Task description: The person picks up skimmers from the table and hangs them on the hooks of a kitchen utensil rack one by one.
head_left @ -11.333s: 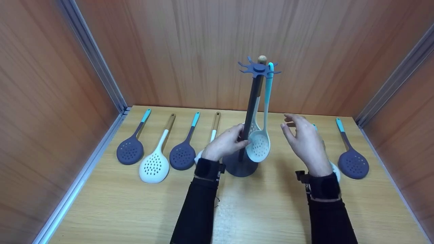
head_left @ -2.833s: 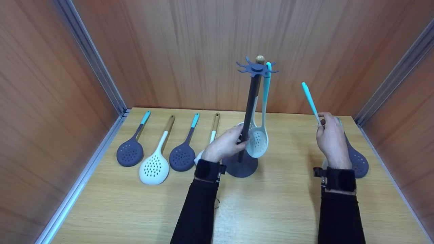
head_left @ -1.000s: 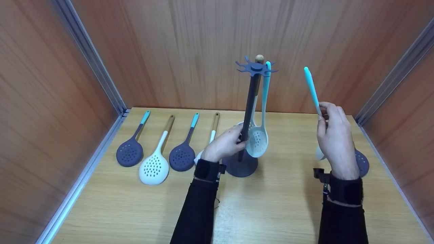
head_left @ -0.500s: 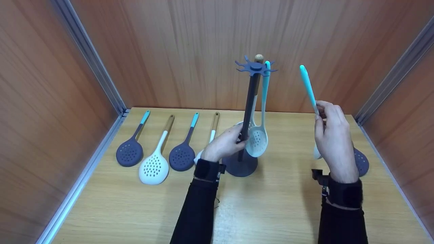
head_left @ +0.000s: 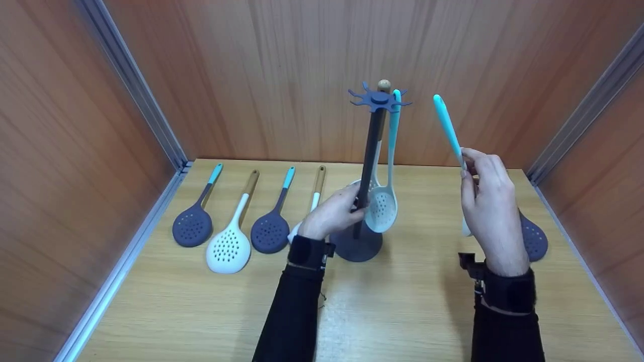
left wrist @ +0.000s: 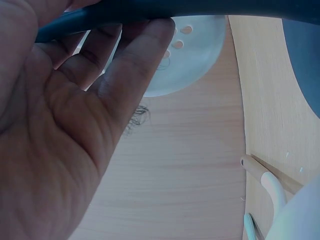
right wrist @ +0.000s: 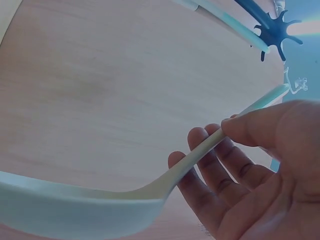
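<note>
While the left hand [head_left: 332, 213] grips the lower post of the dark rack [head_left: 372, 151], thumb on one side and fingers round the other, the right hand [head_left: 495, 211] pinches a ladle [right wrist: 75, 212] by its handle between thumb and fingers. On the rack's star-shaped top hang two utensils: a perforated spoon [head_left: 381, 208] with a turquoise handle, on the right side, and a wooden-handled strainer [left wrist: 200, 60] with a pale, holed head, on the far side behind the post. Held at the right of the scene, well apart from the rack, the ladle has its turquoise handle end pointing up and leaning left. Its stem is pale and slim, and curves into a deep, smooth, pale bowl; what lies inside cannot be told from these angles. The table [head_left: 392, 311] bears more utensils. On the left, a dark skimmer [head_left: 192, 225] with a turquoise handle lies beside a white skimmer [head_left: 229, 249] with a wooden handle, then comes a second dark skimmer [head_left: 270, 231], and next a white utensil [head_left: 316, 200] partly covered by the left hand. At right, another dark skimmer [head_left: 534, 237] shows past the right hand.
</note>
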`<state>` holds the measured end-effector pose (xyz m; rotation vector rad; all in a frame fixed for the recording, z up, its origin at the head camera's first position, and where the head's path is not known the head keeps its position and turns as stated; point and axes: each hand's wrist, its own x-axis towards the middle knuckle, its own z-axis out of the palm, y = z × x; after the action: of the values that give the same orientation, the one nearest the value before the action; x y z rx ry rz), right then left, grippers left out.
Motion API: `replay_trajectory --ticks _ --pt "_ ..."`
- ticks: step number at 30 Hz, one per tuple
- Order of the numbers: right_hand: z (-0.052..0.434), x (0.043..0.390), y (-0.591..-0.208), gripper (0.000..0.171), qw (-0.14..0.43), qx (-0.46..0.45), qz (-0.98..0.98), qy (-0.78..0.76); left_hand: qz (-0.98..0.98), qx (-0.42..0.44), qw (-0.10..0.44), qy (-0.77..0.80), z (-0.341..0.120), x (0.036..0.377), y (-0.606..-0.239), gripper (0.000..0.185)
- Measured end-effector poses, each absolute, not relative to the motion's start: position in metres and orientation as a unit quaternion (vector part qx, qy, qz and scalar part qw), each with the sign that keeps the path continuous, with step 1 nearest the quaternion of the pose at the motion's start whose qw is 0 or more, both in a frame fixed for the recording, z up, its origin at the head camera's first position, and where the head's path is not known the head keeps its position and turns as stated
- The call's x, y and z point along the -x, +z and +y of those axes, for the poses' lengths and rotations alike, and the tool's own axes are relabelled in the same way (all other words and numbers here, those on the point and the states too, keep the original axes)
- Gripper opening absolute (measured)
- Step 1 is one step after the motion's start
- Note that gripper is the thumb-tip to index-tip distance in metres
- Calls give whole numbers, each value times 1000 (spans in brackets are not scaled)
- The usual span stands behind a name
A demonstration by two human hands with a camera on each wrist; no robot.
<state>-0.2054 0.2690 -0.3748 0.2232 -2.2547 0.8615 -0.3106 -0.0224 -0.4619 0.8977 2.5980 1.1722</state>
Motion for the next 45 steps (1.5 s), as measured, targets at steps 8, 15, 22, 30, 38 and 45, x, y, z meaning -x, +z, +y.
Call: replay_trajectory --ticks 8,15,22,30,38,45 --pt "260 203 -374 42 355 -82 -877 314 866 -300 80 392 -23 312 -463 38" --pt "255 203 -375 43 359 -83 -881 299 866 -303 75 390 -23 312 -463 36" --pt "250 203 -375 44 358 -86 -882 293 867 -309 66 385 -22 311 -462 37" --pt "247 201 -376 44 357 -87 -886 282 869 -308 67 382 -22 311 -462 33" --pt "241 201 -376 46 342 -88 -892 280 869 -305 70 383 -22 311 -463 29" --pt "237 201 -378 50 335 -92 -895 279 868 -305 68 385 -23 311 -462 29"
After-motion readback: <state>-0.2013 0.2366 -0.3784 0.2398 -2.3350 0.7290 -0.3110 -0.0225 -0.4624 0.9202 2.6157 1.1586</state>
